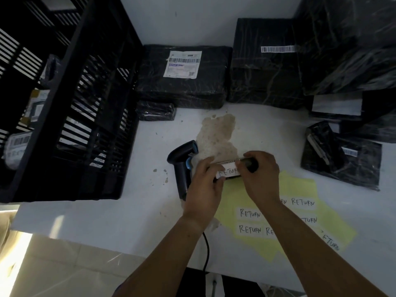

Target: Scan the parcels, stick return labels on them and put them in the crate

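Observation:
A small black wrapped parcel (251, 164) is held between both hands above the white table's middle. A white RETURN label (228, 170) lies across its top. My left hand (204, 183) grips the parcel's left end, thumb at the label's edge. My right hand (260, 174) grips the right end, fingers curled over the label. The black barcode scanner (182, 161) lies on the table just left of my left hand. The black slatted crate (70, 108) stands at the left with several labelled parcels inside.
Yellow backing sheets (300, 211) with several RETURN labels lie under my right forearm. Black wrapped parcels line the back: one with a shipping label (183, 76), a tall one (265, 63), a small one (155, 111), a pile at right (342, 159). A brown stain (216, 136) marks the table.

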